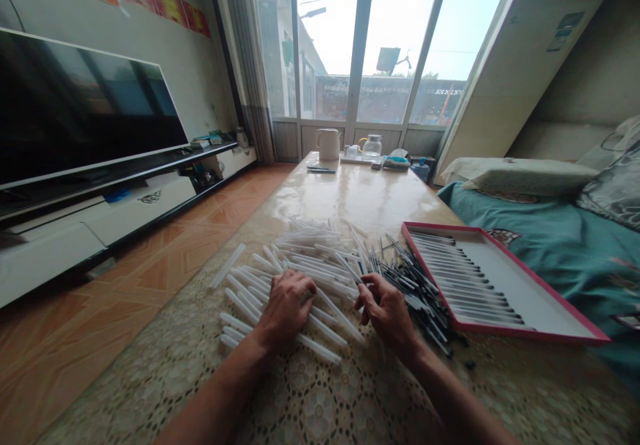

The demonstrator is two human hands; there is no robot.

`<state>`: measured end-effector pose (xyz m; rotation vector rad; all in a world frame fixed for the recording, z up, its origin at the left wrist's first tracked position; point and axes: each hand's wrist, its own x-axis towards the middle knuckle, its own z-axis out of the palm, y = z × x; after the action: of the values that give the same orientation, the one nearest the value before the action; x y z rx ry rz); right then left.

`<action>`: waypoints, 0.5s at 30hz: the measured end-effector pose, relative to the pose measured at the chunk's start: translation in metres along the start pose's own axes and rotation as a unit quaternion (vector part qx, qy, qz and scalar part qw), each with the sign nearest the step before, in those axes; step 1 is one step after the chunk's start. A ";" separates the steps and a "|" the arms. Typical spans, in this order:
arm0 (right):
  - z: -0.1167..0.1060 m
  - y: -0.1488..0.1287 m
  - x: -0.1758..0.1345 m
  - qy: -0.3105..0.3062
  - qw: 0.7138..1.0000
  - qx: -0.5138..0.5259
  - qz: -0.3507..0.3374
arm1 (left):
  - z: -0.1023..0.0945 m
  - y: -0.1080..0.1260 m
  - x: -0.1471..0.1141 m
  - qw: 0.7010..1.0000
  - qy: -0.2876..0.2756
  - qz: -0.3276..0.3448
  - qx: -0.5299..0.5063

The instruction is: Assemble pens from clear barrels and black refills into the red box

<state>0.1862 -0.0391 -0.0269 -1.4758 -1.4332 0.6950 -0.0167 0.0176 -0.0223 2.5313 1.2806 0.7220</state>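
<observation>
Right hand [384, 305]: fingers pinching a slender pen piece [350, 269]. Left hand [290, 301]: fingers curled over translucent pen barrels [320, 266] on the bench [370, 188], grip indeterminable. Careless sweeping could mix barrels into adjacent dark refills [425, 298].

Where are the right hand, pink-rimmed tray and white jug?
right hand [387, 306]: head view, back of hand
pink-rimmed tray [517, 278]: head view, bare inner floor
white jug [329, 146]: head view, middle of body

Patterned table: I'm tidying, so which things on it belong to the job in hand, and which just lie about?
Likely in use: white tubes under the left hand; slim rod in the right hand; dark rods; pink tray.

Apparently just lying about: pale jug; glass pitcher.
</observation>
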 end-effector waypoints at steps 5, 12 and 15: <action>-0.001 -0.001 0.000 -0.002 1.000 0.003 -0.005 | -0.002 0.002 0.001 1.000 -0.023 0.007 -0.013; -0.001 -0.003 0.000 0.000 1.000 -0.004 -0.003 | -0.003 0.007 0.001 0.999 -0.036 -0.004 -0.002; 0.000 -0.004 0.000 0.001 1.000 -0.005 -0.003 | -0.002 0.010 0.001 0.999 -0.029 -0.005 -0.016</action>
<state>0.1848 -0.0397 -0.0233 -1.4789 -1.4404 0.6851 -0.0108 0.0125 -0.0162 2.4997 1.2511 0.6562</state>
